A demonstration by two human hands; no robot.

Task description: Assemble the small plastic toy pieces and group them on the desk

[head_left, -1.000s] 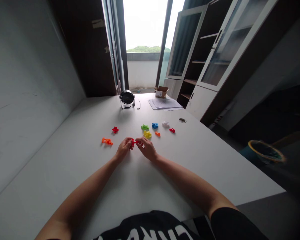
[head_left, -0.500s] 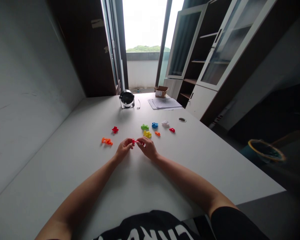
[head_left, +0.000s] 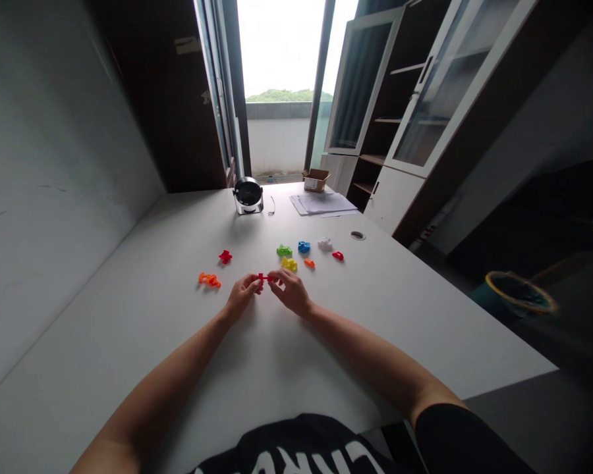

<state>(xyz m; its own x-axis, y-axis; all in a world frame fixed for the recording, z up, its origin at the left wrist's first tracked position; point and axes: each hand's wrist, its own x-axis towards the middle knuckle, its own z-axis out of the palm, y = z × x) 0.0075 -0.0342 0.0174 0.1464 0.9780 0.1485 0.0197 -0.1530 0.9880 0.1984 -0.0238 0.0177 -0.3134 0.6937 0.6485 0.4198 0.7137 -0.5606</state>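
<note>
Between my fingertips, just above the white table [head_left: 128,329], is a small red plastic toy piece [head_left: 263,278] with a thin bar running across. My left hand [head_left: 242,295] pinches its left end. At the other end, my right hand [head_left: 291,291] has it between thumb and fingers, which partly cover it. Close beyond the right hand sit a yellow piece [head_left: 289,264] and a small orange piece [head_left: 309,263]. A cross-shaped red piece [head_left: 225,257] and a longer orange piece [head_left: 209,280] lie left of my left hand.
Farther back lie green [head_left: 284,250], blue [head_left: 304,247], white [head_left: 325,243] and red [head_left: 338,255] plastic pieces. A round black device on a stand [head_left: 248,195], papers [head_left: 323,203] and a cardboard box [head_left: 316,180] stand toward the window. A cable hole [head_left: 358,235] is at the right.
The view has shifted slightly. Both hands keep hold of the red piece, and its thin bar now shows more plainly between them. The loose pieces have stayed in place.
</note>
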